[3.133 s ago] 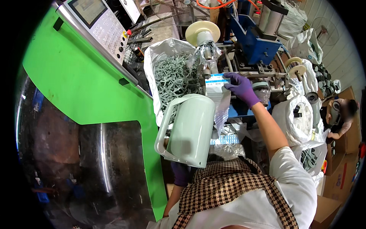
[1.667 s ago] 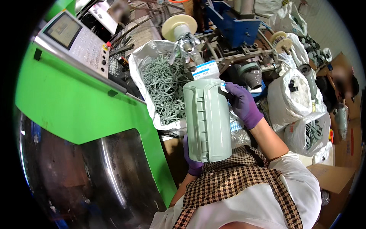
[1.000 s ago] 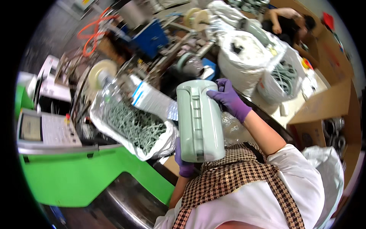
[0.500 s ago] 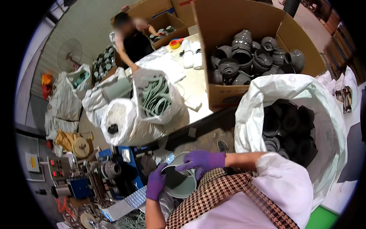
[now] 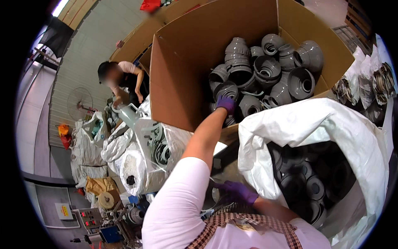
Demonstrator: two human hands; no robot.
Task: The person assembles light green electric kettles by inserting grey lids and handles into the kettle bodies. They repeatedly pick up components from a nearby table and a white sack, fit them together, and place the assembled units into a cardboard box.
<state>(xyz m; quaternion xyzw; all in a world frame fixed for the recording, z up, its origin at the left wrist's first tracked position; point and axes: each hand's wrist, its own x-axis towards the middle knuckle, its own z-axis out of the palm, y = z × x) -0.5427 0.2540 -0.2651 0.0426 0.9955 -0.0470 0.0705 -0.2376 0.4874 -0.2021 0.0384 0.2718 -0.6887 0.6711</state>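
Observation:
My left hand (image 5: 226, 105), in a purple glove, reaches into a large cardboard box (image 5: 176, 83). Its fingers are closed at the rim of a grey ribbed pipe fitting (image 5: 227, 90); the fingertips are partly hidden. My right hand (image 5: 239, 192), also in a purple glove, is low in front of my checked apron (image 5: 259, 220). Its fingers stretch leftward, apart, beside a small pale rounded thing (image 5: 215, 194) that I cannot make out. Glossy grey fittings (image 5: 267, 68) of several sizes lie piled in the box around my left hand.
A white woven sack (image 5: 298, 118) holding black ring-shaped parts (image 5: 316, 188) stands close on my right. Left of the box, another sack holds grey-green strips (image 5: 159, 151). A co-worker (image 5: 132, 79) bends beyond it. Machinery (image 5: 118, 222) stands at the lower left.
Both hands were on a grey-green cylinder at my lap. My left hand has moved up and forward into the box; my right has shifted right. The cylinder is no longer visible there. The view has turned.

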